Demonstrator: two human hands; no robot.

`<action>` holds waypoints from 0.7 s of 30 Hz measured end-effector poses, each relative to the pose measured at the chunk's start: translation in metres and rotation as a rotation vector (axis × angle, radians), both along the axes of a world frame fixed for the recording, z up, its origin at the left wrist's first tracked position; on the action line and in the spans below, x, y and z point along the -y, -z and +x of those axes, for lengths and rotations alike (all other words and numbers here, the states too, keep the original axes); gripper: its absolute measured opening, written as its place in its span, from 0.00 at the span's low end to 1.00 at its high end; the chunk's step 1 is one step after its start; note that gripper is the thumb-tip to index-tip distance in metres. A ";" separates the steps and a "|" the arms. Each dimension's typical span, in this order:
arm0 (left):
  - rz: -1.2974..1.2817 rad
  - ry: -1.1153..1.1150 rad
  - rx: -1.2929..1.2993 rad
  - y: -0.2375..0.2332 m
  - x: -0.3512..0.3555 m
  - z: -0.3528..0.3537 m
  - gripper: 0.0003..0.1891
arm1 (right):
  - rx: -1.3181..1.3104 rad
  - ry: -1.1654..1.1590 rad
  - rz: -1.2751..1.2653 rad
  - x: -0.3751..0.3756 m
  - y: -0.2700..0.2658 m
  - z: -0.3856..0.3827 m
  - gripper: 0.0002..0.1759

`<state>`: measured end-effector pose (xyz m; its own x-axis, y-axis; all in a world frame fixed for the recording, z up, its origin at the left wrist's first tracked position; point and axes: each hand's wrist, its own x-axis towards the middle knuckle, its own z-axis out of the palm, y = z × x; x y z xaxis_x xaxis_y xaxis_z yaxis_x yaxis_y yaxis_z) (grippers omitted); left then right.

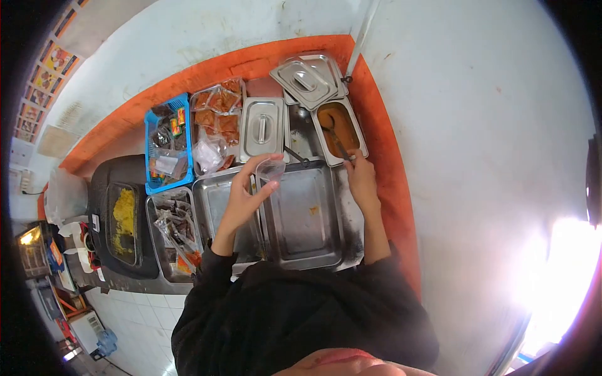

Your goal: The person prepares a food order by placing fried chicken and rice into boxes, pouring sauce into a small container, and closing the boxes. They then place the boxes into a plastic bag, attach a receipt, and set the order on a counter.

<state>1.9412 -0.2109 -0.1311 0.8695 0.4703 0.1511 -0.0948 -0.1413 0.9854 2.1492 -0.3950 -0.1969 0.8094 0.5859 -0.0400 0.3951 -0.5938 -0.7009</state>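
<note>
My left hand point(247, 193) is closed around a small clear plastic cup point(271, 169), held over the rear of a shallow steel tray point(301, 216). My right hand point(361, 178) grips the handle of a ladle point(338, 143). The ladle's bowl end dips into orange-brown sauce point(339, 116) in a deep steel pan point(363, 139) at the back right. Left of that pan lies a bare steel surface point(303, 131), with a black-handled utensil point(295, 154) reaching across it toward the cup.
Steel lids point(305, 81) lie stacked behind the sauce pan, and another lid point(262, 125) covers a pan. Further left are a tray of packed orange-brown food point(217, 116), a blue basket point(148, 150), a tray of bagged items point(175, 219) and a black container with yellow rice point(124, 213). Walls bound the counter.
</note>
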 end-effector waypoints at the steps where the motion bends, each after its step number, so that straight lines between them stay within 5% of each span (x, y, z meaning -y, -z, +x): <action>1: -0.008 -0.001 0.005 -0.005 -0.001 0.003 0.29 | 0.099 0.011 -0.056 0.000 -0.004 0.001 0.08; 8: 0.261 -0.037 0.024 -0.022 -0.014 0.034 0.28 | 0.536 0.036 -0.174 0.007 -0.021 0.016 0.09; 14: 0.356 -0.033 0.031 -0.030 -0.013 0.074 0.29 | 0.322 -0.055 -0.177 -0.003 -0.015 0.019 0.07; 21: 0.312 -0.118 0.011 0.000 -0.010 0.101 0.29 | -0.284 0.081 0.463 0.018 0.034 0.024 0.07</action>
<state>2.0422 -0.2008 -0.1315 0.8092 0.4974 0.3127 -0.0698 -0.4470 0.8918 2.1734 -0.4131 -0.2308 0.8477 0.5302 -0.0162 0.1182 -0.2185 -0.9686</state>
